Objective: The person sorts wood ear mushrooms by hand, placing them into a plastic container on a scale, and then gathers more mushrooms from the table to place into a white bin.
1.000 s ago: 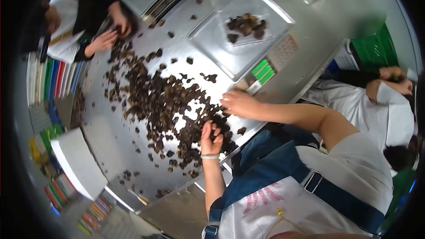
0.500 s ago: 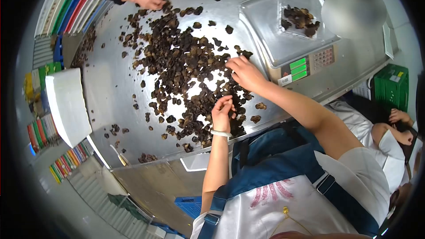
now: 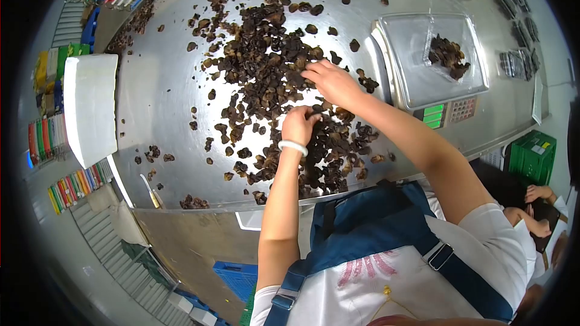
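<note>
Dark, curled pieces that look like dried wood ear mushrooms [image 3: 257, 54] lie in a long heap on the metal table. My left hand [image 3: 297, 125], with a pale bracelet at the wrist, is bent over the near part of the heap. Its fingers are curled together; what they hold, if anything, is hidden. Beside it, further up and to the right, my right hand [image 3: 333, 84] reaches onto the heap's right edge. Its fingers are stretched out and touch the pieces, with no piece plainly gripped.
On the right, a scale [image 3: 450, 113] with green displays carries a clear tray [image 3: 423, 93], where more dark pieces lie in clear plastic. A white foam box [image 3: 90, 108] stands at the left table edge, near a thin tool [image 3: 150, 190]. Black packs [image 3: 516, 63] lie far right.
The view has shifted, and the other person's hands at the top are out of sight. Both my hands have moved further onto the heap; my left hand's fingers now point down into it.
</note>
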A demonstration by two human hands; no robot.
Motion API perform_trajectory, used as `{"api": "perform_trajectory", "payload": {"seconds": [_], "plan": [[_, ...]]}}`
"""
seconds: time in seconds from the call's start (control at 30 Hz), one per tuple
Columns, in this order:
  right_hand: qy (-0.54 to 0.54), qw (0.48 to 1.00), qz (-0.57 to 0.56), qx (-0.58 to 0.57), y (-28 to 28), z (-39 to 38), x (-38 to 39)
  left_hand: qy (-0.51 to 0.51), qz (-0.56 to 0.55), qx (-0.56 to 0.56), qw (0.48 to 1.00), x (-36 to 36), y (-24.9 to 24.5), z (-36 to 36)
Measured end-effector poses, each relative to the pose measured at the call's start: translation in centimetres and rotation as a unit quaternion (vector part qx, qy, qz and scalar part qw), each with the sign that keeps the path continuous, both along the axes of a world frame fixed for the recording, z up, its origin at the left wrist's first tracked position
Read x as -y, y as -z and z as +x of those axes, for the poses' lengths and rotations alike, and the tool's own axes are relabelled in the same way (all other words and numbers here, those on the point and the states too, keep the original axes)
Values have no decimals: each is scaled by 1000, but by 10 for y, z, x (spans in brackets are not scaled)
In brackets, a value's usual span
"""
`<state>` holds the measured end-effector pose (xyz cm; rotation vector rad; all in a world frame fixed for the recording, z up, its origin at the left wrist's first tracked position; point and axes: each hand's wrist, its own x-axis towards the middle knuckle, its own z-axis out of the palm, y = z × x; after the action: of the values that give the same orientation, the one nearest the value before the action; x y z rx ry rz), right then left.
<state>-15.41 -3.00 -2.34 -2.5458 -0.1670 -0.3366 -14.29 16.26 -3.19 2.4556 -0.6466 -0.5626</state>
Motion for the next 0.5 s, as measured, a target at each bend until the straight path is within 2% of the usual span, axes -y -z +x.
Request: {"api": "perform_trajectory", "payload": {"seconds": [0.03,0.1,0.13,0.17,0.23,0.27,0.3,0.37,0.4,0.47,0.5], "plan": [[-11,998,-23,58,5,16,-2,-35,-38,-69,996,-5,-8,-3],[-58,997,-60,-1,27,36,-3,-119,-103,-175,972,-23,-8,-4],[-62,992,-67,-86,30,44,-4,-223,-140,-335,905,-29,-17,-1],[-43,997,-20,-64,32,49,-5,-263,-207,-393,857,-38,-20,0],[0,978,189,-85,-4,42,-14,-351,-404,-493,686,-48,-30,-1],[-28,976,211,-39,-2,38,-20,-341,-442,-546,624,-61,-16,4],[-54,961,252,-99,-18,27,-29,-345,-506,-562,556,-60,-16,2],[-170,936,273,-146,-43,15,-45,-373,-545,-578,479,-59,-13,4],[-160,940,264,-142,-43,24,-44,-382,-533,-596,464,-56,-21,7],[-140,948,252,-138,-35,46,-37,-378,-552,-607,430,-62,6,8],[-48,977,155,-137,-19,64,-28,-376,-560,-612,414,-63,16,8]]}}
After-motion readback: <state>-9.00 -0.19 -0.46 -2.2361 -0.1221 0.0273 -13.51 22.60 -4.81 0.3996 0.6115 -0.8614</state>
